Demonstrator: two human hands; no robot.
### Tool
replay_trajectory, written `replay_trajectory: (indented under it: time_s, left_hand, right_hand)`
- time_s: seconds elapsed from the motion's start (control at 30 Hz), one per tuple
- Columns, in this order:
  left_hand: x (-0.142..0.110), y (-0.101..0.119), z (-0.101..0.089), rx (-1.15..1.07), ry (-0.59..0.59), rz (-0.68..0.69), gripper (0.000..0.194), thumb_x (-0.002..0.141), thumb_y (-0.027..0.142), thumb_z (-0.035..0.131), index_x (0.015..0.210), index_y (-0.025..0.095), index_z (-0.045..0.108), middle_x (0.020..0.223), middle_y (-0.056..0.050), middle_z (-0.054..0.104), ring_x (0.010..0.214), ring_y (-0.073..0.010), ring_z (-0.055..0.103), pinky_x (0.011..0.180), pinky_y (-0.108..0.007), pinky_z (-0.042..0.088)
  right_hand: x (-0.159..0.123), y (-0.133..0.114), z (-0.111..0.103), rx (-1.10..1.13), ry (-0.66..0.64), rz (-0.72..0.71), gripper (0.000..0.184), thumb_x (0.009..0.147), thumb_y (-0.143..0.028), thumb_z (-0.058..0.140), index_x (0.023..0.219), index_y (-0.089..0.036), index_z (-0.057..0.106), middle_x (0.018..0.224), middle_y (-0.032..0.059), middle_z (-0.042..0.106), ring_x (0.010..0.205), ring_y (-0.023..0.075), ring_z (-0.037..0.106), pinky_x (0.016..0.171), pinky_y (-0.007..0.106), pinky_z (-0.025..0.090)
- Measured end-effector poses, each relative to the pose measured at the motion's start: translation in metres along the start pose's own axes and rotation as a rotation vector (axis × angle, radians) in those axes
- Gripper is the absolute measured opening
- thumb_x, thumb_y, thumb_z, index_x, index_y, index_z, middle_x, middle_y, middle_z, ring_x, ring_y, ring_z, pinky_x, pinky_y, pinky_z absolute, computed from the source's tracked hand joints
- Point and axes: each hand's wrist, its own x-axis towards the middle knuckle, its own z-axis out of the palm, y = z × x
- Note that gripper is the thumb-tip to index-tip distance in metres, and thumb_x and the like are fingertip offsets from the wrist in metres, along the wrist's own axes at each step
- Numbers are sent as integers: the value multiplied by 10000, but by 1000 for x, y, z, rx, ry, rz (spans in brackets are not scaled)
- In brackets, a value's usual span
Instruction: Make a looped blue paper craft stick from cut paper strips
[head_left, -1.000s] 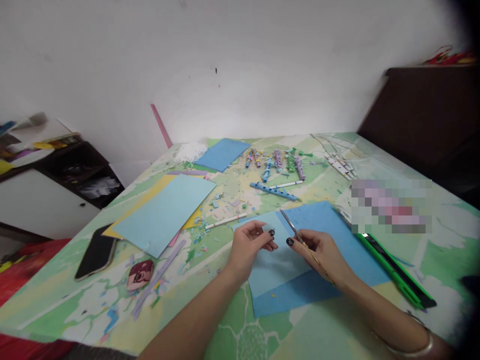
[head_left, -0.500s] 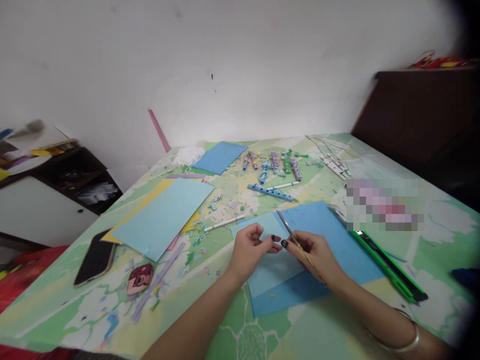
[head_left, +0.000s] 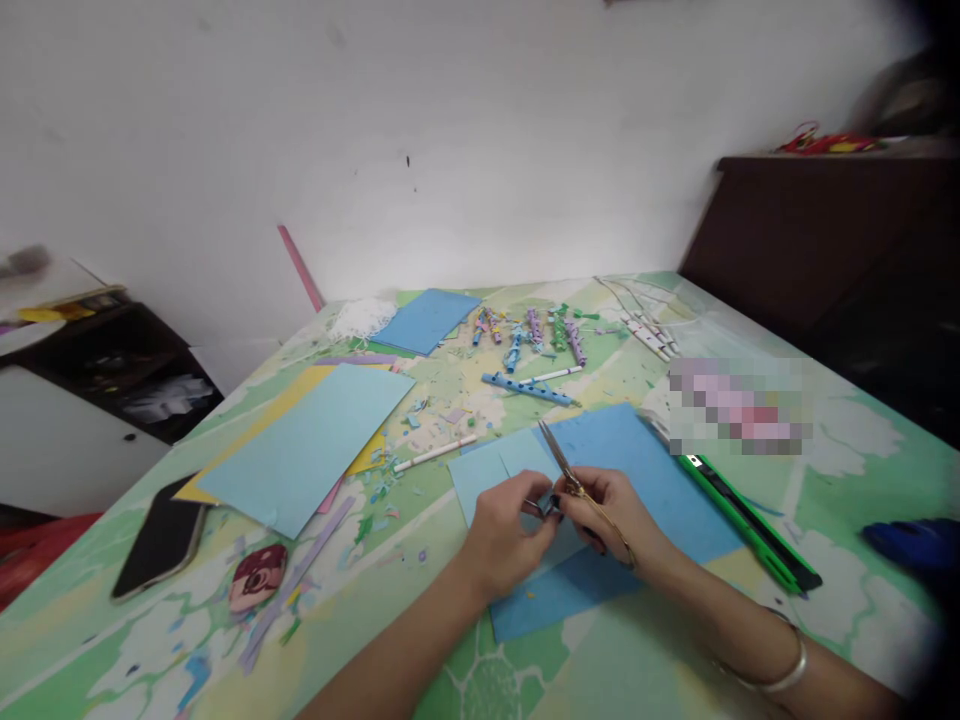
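Observation:
My left hand [head_left: 499,535] pinches a small folded strip of light blue paper [head_left: 550,504] between thumb and fingers. Close against it, my right hand [head_left: 619,515] has its thumb at the same strip while gripping gold-handled scissors [head_left: 556,447]. The scissor blades point away from me, up and to the left. Below both hands lies a light blue sheet [head_left: 476,475] with a slit near its far edge. It rests on a darker blue sheet [head_left: 679,500]. To the right of these sheets is a green utility knife [head_left: 750,525].
On the left are light blue paper [head_left: 315,430], a phone [head_left: 157,535], a pink case [head_left: 259,578] and a purple strip [head_left: 300,580]. Decorated paper tubes [head_left: 534,328], a blue dotted pen [head_left: 529,388], white sticks [head_left: 435,454] and scraps lie farther back. A dark cabinet [head_left: 810,240] borders the right.
The fingertips of both hands have come together on the small paper strip, which now shows. The scissors have tilted, with their blades slightly apart. The camera view has shifted a little to the right.

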Motion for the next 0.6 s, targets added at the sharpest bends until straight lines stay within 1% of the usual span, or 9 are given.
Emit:
replay_trajectory:
  time_s: [0.07, 0.1, 0.17, 0.23, 0.3, 0.4, 0.47, 0.53, 0.6]
  left_hand:
    - [4, 5, -3, -314, -3, -175, 352, 694, 206, 645, 1016, 157, 514, 832, -53, 620, 736, -148, 606, 675, -260, 489]
    - [7, 7, -4, -446, -12, -246, 358, 692, 234, 656, 1011, 147, 518, 802, -47, 617, 709, -142, 607, 660, -256, 490]
    - [10, 7, -7, -612, -55, -351, 276, 699, 272, 660, 904, 115, 565, 704, -41, 612, 622, -127, 598, 607, -244, 483]
    - [12, 6, -8, -681, -95, -417, 231, 682, 284, 683, 774, 94, 591, 620, -37, 601, 538, -116, 581, 534, -225, 462]
    - [12, 4, -9, -724, -118, -454, 225, 666, 282, 701, 719, 91, 596, 596, -33, 597, 507, -117, 582, 484, -212, 444]
    - [11, 3, -8, -795, -146, -472, 210, 663, 267, 707, 726, 99, 598, 599, -22, 594, 511, -131, 599, 448, -204, 434]
    - [11, 4, -7, -820, -141, -474, 205, 649, 244, 719, 722, 97, 597, 583, -19, 592, 510, -137, 604, 441, -199, 431]
    - [11, 6, -7, -840, -85, -473, 195, 637, 211, 727, 724, 92, 601, 575, -25, 604, 522, -134, 609, 469, -199, 443]
    - [12, 7, -8, -876, 15, -468, 175, 644, 186, 720, 740, 90, 608, 590, -33, 623, 546, -123, 613, 522, -199, 459]
  right_hand:
    - [1, -1, -3, -6, 6, -19, 138, 594, -300, 545, 617, -175, 493, 364, -96, 340, 303, 49, 294, 314, 178, 212]
    - [1, -1, -5, -21, -1, -33, 129, 589, -288, 549, 616, -173, 497, 376, -95, 339, 315, 47, 291, 324, 179, 214]
    - [2, 0, -8, -66, -26, -85, 114, 590, -265, 558, 611, -166, 507, 409, -86, 345, 354, 45, 291, 354, 180, 219]
    - [3, 4, -10, -106, -49, -153, 106, 601, -249, 564, 603, -157, 511, 459, -70, 368, 415, 49, 313, 397, 180, 240]
    - [3, 7, -11, -133, -48, -197, 108, 621, -248, 563, 610, -151, 514, 498, -58, 379, 462, 57, 324, 428, 181, 253]
    - [3, 10, -11, -154, -20, -225, 126, 658, -270, 552, 634, -152, 514, 515, -54, 372, 473, 60, 304, 430, 185, 242]
    - [3, 9, -11, -164, -2, -249, 142, 684, -287, 539, 640, -157, 504, 522, -51, 374, 473, 64, 301, 430, 189, 246]
    - [1, 8, -10, -217, 29, -295, 153, 707, -288, 526, 629, -165, 481, 533, -48, 373, 489, 70, 312, 445, 193, 262]
    - [-2, 6, -10, -342, 79, -355, 169, 724, -279, 524, 614, -173, 453, 531, -54, 349, 501, 73, 308, 461, 193, 264]
